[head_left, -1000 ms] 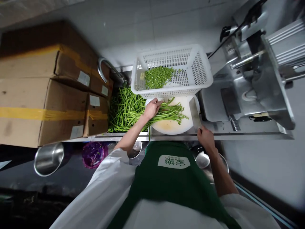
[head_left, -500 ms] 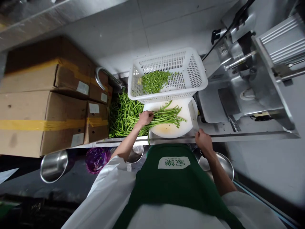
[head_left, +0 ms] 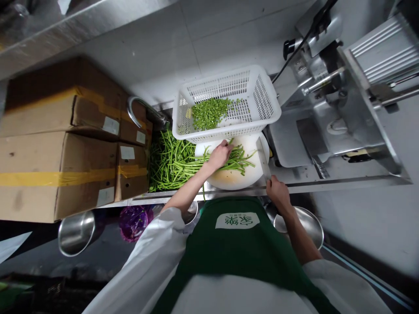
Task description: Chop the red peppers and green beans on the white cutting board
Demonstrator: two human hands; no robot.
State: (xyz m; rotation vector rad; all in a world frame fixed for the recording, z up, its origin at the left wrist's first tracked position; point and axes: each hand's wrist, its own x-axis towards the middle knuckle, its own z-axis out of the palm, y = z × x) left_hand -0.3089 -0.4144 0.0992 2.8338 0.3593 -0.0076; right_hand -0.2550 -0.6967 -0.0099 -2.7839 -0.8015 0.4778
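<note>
A bundle of long green beans (head_left: 240, 162) lies across the round white cutting board (head_left: 229, 182), its tips pointing right. My left hand (head_left: 221, 155) is closed over the bundle near the board's middle. In my right hand (head_left: 277, 192), at the counter's front edge, is the handle of a kitchen knife. The wide blade of the knife (head_left: 262, 157) stands at the board's right side, apart from the bean tips. More long beans (head_left: 173, 157) are heaped left of the board, some reaching onto it.
Behind the board, a white plastic basket (head_left: 275, 114) holds chopped green pieces (head_left: 211, 112). Cardboard boxes (head_left: 88, 161) are stacked at the left beside a curved faucet (head_left: 131, 111). To the right are a cleaver (head_left: 310, 137) and a metal slicing machine (head_left: 340, 100). Below the counter stands a steel pot (head_left: 77, 233).
My left hand has moved right along the beans, from the board's left edge to its middle. My right hand and the knife have stayed almost in place.
</note>
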